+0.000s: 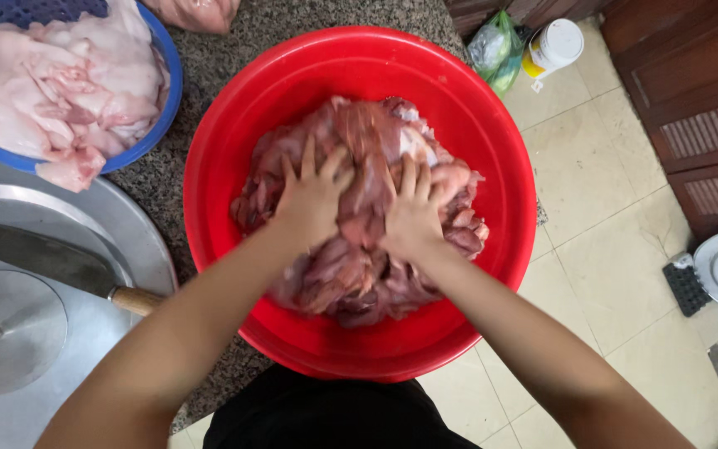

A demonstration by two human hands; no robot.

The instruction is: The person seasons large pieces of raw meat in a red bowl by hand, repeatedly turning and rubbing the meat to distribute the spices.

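Speckled grey stone surface (159, 179) — carries: red basin (492, 125) of dark raw meat, overhanging the edge; blue basket (155, 125) of pale raw meat, top left; round metal tray (118, 224) bearing a wooden-handled cleaver (60, 264).

A big pile of raw, dark pink meat (359, 249) fills the round red bowl (359, 58), which sits near, at the counter's right edge.
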